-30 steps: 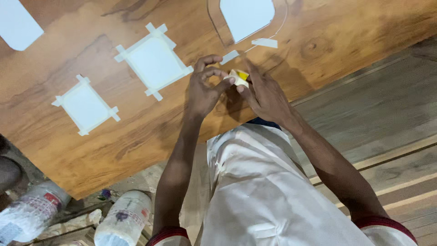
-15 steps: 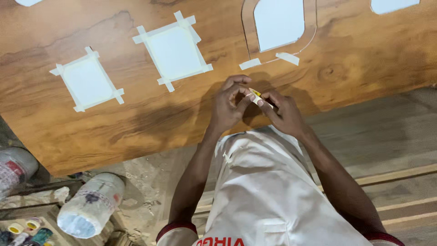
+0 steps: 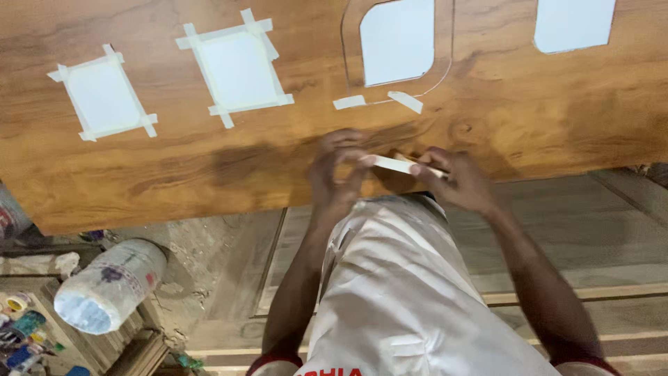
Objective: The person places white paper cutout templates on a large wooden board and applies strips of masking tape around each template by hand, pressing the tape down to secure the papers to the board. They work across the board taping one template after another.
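The wooden panel [image 3: 209, 167] fills the upper half of the view and serves as the landmark. It carries 4 pale cut-outs. The 2 toward its left end, the far-left cut-out [image 3: 104, 95] and the second cut-out [image 3: 238, 67], are each framed on all 4 sides with pale tape, so that part of the work looks finished. The third cut-out [image 3: 396, 42], right of those, has only 2 short tape pieces [image 3: 378, 101] below its lower edge, beside a thin curved outline on the wood; its other sides are bare. The fourth cut-out [image 3: 574, 24], at the panel's right end, shows no tape at all.

Just in front of the panel's near edge, below the third cut-out, the left hand [image 3: 337, 170] and right hand [image 3: 459, 182] each pinch an end of a pale tape strip [image 3: 402, 166], stretched between them. By my reading, framing is roughly half done.
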